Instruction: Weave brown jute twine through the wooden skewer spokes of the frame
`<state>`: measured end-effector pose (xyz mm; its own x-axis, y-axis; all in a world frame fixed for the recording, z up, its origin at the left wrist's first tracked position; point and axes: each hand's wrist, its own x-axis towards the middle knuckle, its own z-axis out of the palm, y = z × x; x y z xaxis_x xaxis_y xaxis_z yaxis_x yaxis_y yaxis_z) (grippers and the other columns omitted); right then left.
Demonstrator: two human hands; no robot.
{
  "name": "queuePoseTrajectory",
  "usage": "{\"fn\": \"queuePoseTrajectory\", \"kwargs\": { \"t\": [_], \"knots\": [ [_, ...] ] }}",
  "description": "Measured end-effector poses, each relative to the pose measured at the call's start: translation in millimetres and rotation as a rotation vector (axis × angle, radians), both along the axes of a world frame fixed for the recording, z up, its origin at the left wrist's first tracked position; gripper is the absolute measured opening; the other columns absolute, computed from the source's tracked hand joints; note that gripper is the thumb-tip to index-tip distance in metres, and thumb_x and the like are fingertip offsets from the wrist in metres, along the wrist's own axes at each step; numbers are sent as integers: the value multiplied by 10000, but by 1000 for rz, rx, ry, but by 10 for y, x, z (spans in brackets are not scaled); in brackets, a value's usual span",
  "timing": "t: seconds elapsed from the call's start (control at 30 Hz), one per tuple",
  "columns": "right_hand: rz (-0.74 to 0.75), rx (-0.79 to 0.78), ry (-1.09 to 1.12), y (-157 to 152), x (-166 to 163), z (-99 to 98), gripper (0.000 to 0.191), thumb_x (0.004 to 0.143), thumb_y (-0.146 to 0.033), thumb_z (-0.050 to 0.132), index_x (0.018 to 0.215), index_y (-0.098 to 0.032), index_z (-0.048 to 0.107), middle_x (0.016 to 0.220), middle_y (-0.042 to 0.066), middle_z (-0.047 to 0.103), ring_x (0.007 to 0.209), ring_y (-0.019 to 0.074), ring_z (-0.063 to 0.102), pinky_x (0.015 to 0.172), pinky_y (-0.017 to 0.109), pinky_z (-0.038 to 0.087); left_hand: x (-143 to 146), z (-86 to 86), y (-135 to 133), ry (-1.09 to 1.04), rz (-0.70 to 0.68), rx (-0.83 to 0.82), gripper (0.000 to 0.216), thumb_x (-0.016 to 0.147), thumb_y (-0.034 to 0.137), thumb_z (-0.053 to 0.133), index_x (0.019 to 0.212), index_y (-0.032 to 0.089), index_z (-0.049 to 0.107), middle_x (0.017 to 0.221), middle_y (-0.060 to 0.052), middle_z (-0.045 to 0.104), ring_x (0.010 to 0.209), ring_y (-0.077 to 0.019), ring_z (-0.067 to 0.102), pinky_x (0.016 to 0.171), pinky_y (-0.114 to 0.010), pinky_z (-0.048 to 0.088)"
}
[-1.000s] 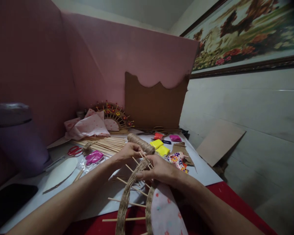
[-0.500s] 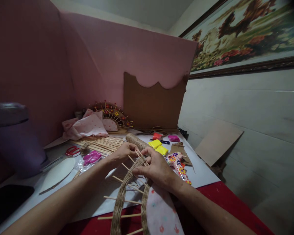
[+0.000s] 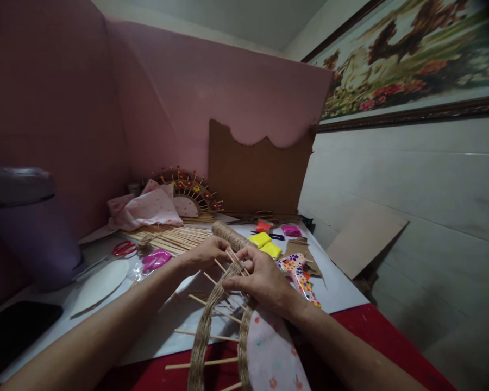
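A half-round craft piece [image 3: 206, 331] lies in front of me: twine-wrapped arcs crossed by thin wooden sticks, with pink flowered fabric [image 3: 275, 355] in its middle. My left hand [image 3: 206, 254] is closed on the far end of the outer arc, next to a roll of jute twine [image 3: 228, 235]. My right hand [image 3: 263, 278] pinches the twine and stick ends at the top of the arc, fingers curled together.
A flowered glue gun [image 3: 299, 271] lies right of my right hand. Yellow clay blocks [image 3: 265, 244], a stick bundle [image 3: 175, 238], red scissors [image 3: 124, 248], pink fabric [image 3: 146, 209], a finished fan piece [image 3: 191, 193], cardboard [image 3: 256, 174], a purple bin [image 3: 24, 222], a dark phone [image 3: 16, 328].
My right hand has slid slightly toward the top of the arc and closer to my left hand; the view shifted a little. The piece stays on the table.
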<state>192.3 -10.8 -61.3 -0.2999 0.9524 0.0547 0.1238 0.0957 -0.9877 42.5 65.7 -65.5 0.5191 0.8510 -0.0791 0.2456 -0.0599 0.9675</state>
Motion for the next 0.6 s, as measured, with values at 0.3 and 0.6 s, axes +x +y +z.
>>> {"fn": "queuePoseTrajectory", "kwargs": {
  "t": [0.3, 0.6],
  "knots": [
    [39, 30, -51, 46, 22, -95, 456, 547, -257, 768, 826, -192, 412, 573, -60, 540, 435, 53, 444, 386, 161, 317, -104, 35, 50, -119, -70, -110, 387, 629, 471, 659, 536, 129, 502, 468, 32, 446, 424, -74, 390, 432, -216, 277],
    [44, -20, -67, 67, 15, -84, 441, 558, -228, 752, 839, -189, 414, 554, -60, 539, 424, 70, 478, 380, 166, 337, -70, 310, 5, 56, -28, 265, 364, 577, 397, 713, 480, 126, 490, 418, 77, 353, 424, -56, 290, 445, -223, 194]
  ]
}}
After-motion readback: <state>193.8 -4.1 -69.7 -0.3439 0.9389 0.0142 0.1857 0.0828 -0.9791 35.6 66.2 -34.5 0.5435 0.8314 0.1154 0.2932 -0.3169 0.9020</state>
